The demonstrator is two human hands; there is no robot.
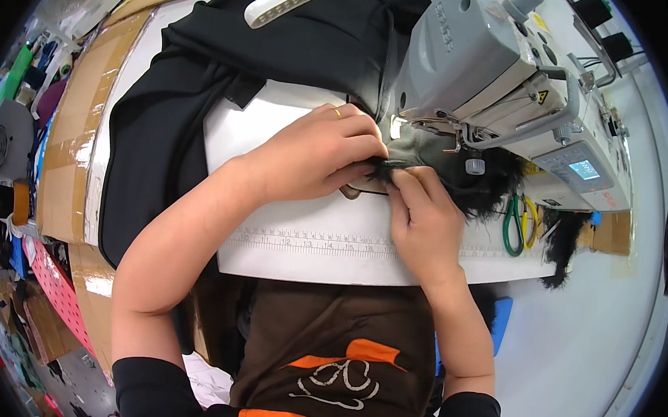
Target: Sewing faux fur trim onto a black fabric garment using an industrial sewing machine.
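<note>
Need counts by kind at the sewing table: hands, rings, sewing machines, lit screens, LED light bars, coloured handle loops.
Hands: 2 (left hand, right hand)
Gold ring: 1
Sewing machine: 1
Lit screen: 1
LED light bar: 1
Handle loops: 2 (green loop, yellow loop)
Total: 8
Black fur at the fingertips not counted; pieces can't be told apart.

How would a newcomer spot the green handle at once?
Find the sewing machine, upper right. Below it, on the white table, right of the right hand, lies the green handle, set apart by colour from the yellow handle beside it.
</note>
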